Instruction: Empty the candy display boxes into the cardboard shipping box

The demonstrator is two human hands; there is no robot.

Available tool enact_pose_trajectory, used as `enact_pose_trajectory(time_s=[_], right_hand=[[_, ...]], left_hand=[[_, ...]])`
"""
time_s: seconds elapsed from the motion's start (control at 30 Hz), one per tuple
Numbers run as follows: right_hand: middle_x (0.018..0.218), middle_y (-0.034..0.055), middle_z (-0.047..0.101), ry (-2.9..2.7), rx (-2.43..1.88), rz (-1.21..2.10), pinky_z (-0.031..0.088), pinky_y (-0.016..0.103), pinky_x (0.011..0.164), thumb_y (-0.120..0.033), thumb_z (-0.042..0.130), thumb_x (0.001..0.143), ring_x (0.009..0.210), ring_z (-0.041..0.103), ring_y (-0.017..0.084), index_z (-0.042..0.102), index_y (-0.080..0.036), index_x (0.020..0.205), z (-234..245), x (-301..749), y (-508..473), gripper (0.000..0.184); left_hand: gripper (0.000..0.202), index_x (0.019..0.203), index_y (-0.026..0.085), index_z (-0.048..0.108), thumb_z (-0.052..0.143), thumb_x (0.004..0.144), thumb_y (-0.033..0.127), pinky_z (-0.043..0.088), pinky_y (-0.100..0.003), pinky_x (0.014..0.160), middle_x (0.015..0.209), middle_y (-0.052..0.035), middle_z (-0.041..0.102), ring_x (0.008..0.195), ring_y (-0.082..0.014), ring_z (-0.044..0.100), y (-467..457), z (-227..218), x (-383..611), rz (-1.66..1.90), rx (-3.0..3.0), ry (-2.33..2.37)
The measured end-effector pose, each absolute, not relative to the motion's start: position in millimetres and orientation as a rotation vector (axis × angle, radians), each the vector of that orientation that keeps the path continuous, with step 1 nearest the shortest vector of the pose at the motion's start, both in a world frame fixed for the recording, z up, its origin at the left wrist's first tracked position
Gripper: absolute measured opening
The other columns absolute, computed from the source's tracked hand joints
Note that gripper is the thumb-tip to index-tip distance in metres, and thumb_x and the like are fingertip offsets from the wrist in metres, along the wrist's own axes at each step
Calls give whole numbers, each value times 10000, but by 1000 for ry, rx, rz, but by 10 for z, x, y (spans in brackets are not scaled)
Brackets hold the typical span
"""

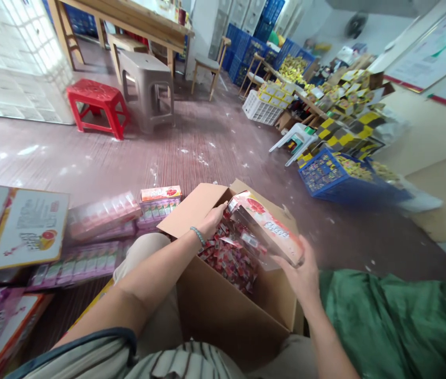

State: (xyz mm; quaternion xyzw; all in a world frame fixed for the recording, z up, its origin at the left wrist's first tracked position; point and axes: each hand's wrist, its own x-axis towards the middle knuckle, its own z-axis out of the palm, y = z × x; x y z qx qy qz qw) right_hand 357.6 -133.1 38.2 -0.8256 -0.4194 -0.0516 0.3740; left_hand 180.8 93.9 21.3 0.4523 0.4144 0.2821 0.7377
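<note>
A long pink and white printed box [272,221] with red fruit pictures and a clear plastic side is tilted above an open cardboard carton [231,305]. The fingers of my left hand [213,221] close on its far left end. At its near right end, my right hand [302,271] grips it between thumb and fingers. Inside the carton lies a heap of small red wrapped packets [229,260]. The carton stands between my knees with its flaps [195,208] folded outward. Whether packets are inside the printed box is hard to make out.
To my left are similar packs [102,216] and large printed cartons [29,229]. Green cloth [388,310] lies at right. Beyond stand a red stool [97,102], a grey stool [148,87], and a blue crate [325,173] with yellow packs. White crates [13,58] are stacked left.
</note>
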Motion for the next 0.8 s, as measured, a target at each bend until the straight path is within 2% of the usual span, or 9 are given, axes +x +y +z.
enact_pose_trajectory(time_s=[0.13,0.33,0.43,0.53,0.63,0.73,0.8], right_hand=[[1452,201,535,-1069,-2099,-125,414,519,1114,-691,791,594,1305,517,381,513,-151,1454,477,3516,-1363,1052],[1493,183,496,-805,-2053,-49,396,490,1150,-662,727,576,1367,464,395,497,-136,1466,527,3295,-1494,1059],[1463,185,517,-698,-2111,-66,382,549,1148,-690,678,610,1325,494,426,479,-143,1495,333,3183,-1603,1059],[1391,214,560,-701,-2287,163,362,632,1136,-793,649,547,1279,514,486,532,-133,1479,23,3092,-1676,1148],[1389,226,552,-588,-2374,385,382,670,1116,-843,672,490,1267,521,517,548,-147,1491,-235,3024,-1706,1225],[1481,187,504,-417,-2102,391,521,591,1039,-792,755,568,1211,602,447,446,-184,1562,-329,3005,-1711,1206],[1525,165,475,-393,-1909,369,565,542,1007,-748,780,629,1184,638,402,373,-190,1595,-317,3037,-1728,1187]], left_hand=[[344,1124,224,729,600,907,458,479,-400,1076,1349,-101,687,1280,-298,596,886,187,1714,603,964,859],[448,1047,168,738,563,894,551,523,-426,983,1029,-148,766,1032,-291,697,908,267,1504,616,975,851],[486,1047,162,720,507,919,579,522,-386,943,989,-139,759,958,-241,697,1091,442,1211,798,942,808],[462,980,155,717,565,873,578,521,-339,887,1002,-134,752,898,-199,685,1283,522,721,1089,893,794],[408,939,147,710,615,814,523,528,-291,822,955,-119,748,847,-173,682,1319,336,117,1279,848,971],[375,976,137,681,534,836,451,537,-261,756,904,-100,745,794,-159,687,1208,-100,-484,1243,905,1391],[378,1051,119,650,448,872,384,541,-258,762,942,-105,743,832,-162,697,1092,-439,-867,1139,975,1679]])
